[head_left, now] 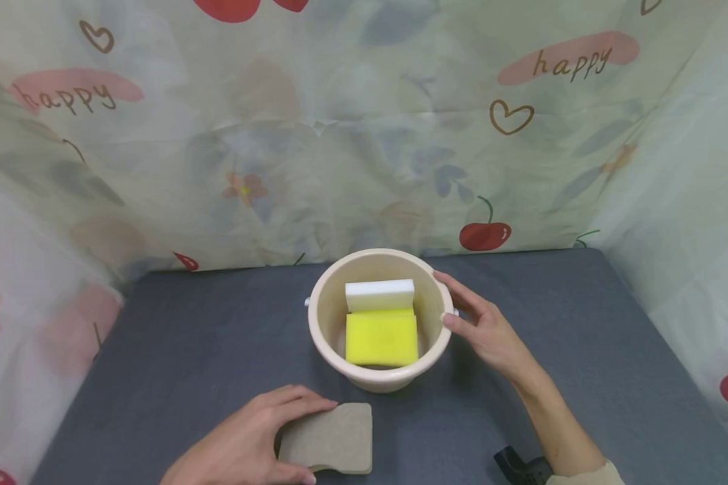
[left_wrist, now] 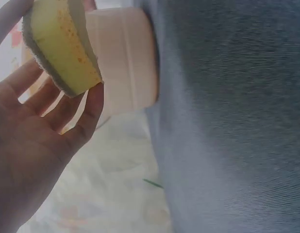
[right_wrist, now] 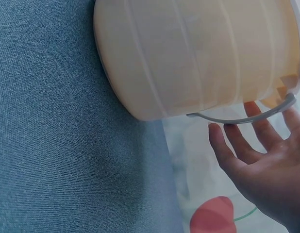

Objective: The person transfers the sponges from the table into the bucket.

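Observation:
My left hand point(head_left: 255, 438) grips a sponge point(head_left: 330, 438) at the front of the table, with the fingers along its far edge and the thumb at its near edge. Its top is grey in the head view; in the left wrist view yellow foam point(left_wrist: 58, 43) shows between grey faces. A cream bucket point(head_left: 379, 377) stands upright beyond it. Inside the bucket are a yellow sponge point(head_left: 382, 338) and a white sponge block point(head_left: 379, 295) behind it. My right hand point(head_left: 482, 330) holds the bucket's right rim, its fingers near the grey handle point(right_wrist: 247, 119).
The dark grey tabletop point(head_left: 218, 337) spreads around the bucket. A patterned cloth point(head_left: 340, 168) hangs behind the table and along both sides. A black strap or device point(head_left: 524, 466) sits at my right wrist.

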`<state>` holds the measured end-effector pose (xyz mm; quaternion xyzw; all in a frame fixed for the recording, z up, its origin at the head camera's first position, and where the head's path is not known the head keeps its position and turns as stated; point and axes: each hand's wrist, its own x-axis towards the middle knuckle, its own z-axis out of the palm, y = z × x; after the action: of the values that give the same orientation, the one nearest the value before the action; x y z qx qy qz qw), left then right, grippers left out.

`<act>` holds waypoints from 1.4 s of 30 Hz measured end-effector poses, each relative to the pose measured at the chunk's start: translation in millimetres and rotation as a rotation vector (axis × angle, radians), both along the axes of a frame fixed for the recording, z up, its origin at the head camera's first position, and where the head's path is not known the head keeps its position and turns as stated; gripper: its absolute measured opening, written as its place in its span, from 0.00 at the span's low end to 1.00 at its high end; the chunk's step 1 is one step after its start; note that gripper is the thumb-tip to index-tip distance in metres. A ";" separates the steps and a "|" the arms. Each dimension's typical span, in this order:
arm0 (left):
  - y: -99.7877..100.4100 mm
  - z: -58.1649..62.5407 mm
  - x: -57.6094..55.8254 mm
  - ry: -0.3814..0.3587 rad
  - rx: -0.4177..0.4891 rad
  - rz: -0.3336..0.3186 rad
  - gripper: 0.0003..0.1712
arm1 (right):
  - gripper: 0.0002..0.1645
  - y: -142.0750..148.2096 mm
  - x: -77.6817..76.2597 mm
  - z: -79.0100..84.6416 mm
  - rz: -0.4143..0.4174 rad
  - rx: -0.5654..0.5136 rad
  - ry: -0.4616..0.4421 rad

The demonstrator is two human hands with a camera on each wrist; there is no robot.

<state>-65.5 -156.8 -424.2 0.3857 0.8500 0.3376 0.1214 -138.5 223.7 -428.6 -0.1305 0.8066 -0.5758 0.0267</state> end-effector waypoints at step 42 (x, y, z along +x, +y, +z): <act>27.6 77.7 -27.4 0.314 0.198 -0.033 0.37 | 0.38 -1.2 2.7 2.0 -0.001 0.002 0.014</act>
<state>-92.9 -129.2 -346.5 0.4578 0.8147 0.3530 -0.0457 -135.8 222.5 -426.6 -0.1338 0.8074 -0.5742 0.0209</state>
